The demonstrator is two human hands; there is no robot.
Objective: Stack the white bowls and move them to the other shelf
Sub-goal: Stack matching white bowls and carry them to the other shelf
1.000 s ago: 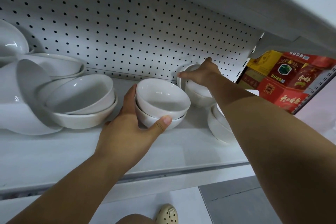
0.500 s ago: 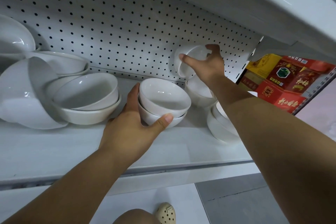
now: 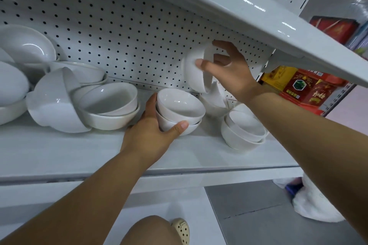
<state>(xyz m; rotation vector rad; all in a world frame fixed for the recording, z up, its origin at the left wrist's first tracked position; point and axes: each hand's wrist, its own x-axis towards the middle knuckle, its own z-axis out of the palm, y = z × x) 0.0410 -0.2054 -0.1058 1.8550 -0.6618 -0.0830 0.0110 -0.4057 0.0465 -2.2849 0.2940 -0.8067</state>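
Observation:
My left hand grips a stack of two small white bowls standing on the white shelf, thumb on the front and fingers behind. My right hand holds a white bowl lifted in the air above the back of the shelf, tipped on its side with its mouth turned to the right. Below it sits another small bowl, partly hidden. A second stack of two bowls stands at the shelf's right end.
Larger white bowls lie jumbled at the left, some tipped over. A pegboard back wall and an upper shelf close in overhead. Red and yellow boxes sit to the right. Below are the floor, my knee and a shoe.
My right hand has raised the bowl off the stack at the back and tipped it sideways. My left hand has stayed on the two-bowl stack.

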